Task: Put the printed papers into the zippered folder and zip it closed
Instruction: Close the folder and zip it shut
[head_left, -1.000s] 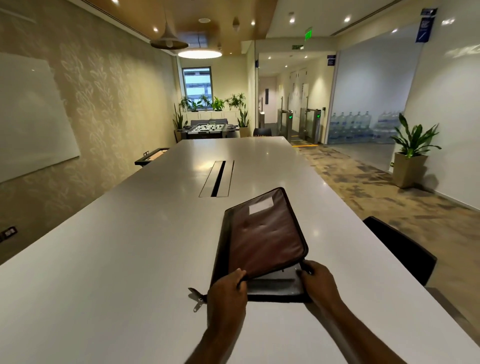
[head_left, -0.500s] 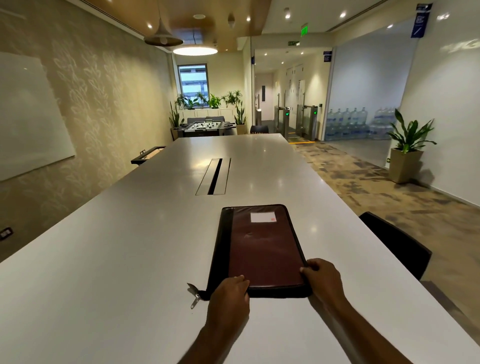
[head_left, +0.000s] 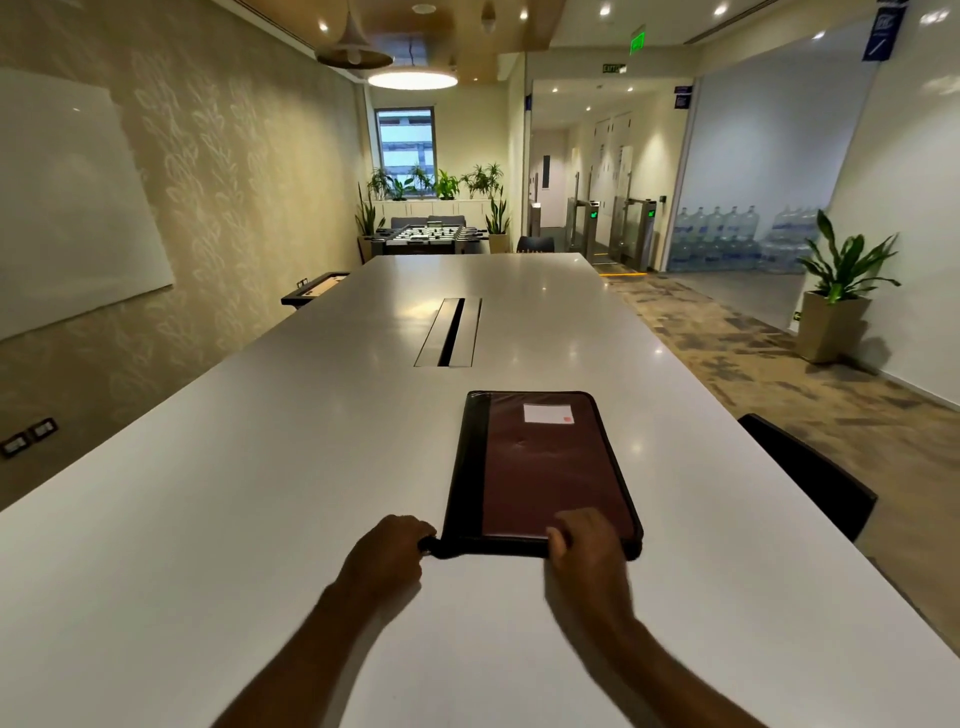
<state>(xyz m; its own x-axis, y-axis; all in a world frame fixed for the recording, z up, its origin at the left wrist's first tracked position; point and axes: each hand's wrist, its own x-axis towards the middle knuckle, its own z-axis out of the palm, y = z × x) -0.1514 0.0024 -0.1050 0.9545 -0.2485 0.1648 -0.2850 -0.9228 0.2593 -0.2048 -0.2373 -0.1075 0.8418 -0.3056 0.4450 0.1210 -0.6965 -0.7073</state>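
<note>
Now the zippered folder (head_left: 550, 467) lies shut flat near the table's (head_left: 260, 467) near edge, its cover lowered from a second ago. The left hand (head_left: 387, 553) pinches, I think, the zip pull at the folder's near left corner; the right hand (head_left: 584, 540) presses down its near edge. Zipping comes next.

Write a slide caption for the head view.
Both hands grip the closed folder's near edge on the table.

A single wide-angle head view looks forward and down from the near end of the long glossy white table (head_left: 322, 467), facing along its length toward the far window. The near edge lies close below; forearms enter from the bottom.
</note>
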